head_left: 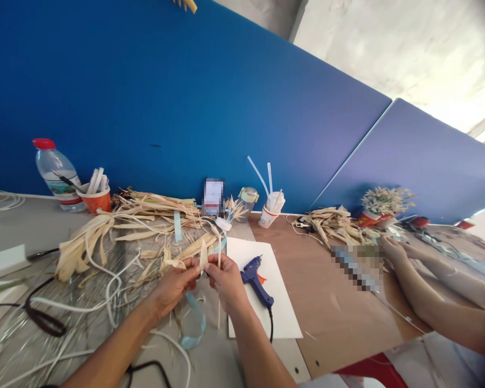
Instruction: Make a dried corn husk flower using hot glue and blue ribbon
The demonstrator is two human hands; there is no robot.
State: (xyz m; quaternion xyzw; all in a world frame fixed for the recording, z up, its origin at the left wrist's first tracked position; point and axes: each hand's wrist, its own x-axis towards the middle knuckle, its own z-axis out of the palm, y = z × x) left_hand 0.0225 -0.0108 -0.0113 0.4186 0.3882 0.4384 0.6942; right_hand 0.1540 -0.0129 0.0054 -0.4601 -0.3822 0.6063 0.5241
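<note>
Together, your left hand (182, 280) and right hand (227, 277) pinch a pale husk strip (203, 253) between nearly closed fingertips, over the table (327, 312), left of the blue glue gun (261, 285).

No legible text in view: print on the red-capped bottle's label (67, 186) is too small to make out, the propped-up phone's screen (213, 196) is pixelated, and the red markings on the white paper cup (269, 217) are too small and blurred to read.
</note>
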